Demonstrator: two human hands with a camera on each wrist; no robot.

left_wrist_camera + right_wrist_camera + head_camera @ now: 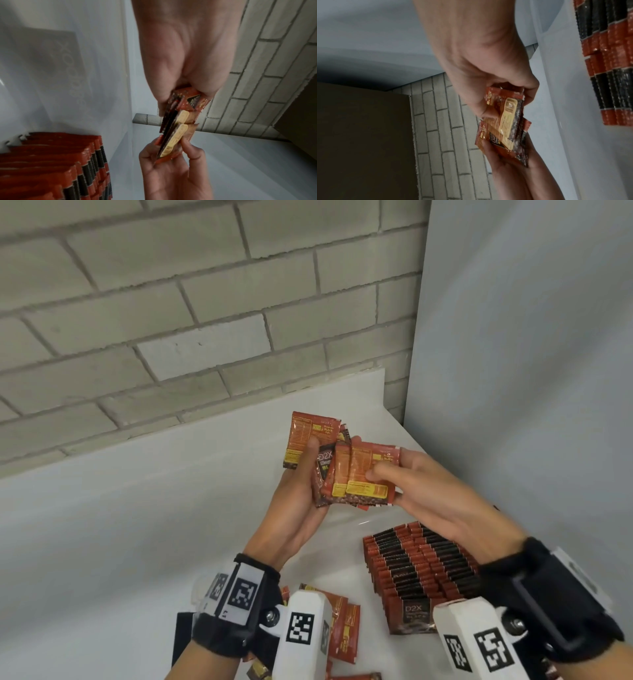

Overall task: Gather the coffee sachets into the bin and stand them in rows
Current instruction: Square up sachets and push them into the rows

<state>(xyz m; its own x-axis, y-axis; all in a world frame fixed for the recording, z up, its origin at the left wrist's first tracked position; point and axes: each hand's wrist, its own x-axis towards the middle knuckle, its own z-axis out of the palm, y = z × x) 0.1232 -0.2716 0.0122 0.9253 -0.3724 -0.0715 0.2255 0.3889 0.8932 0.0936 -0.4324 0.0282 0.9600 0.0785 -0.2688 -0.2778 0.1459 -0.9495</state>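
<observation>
Held sachets [346, 470] above table [120, 525]; rowed sachets [421, 570] right; loose sachets [342, 628] left of rows.

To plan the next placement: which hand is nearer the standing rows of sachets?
Right. The right hand hangs just above the rows; the left hand is off to their left.

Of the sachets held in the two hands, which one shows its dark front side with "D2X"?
The middle sachet, partly hidden between two orange sachets that show their backs; only it is dark.
</observation>
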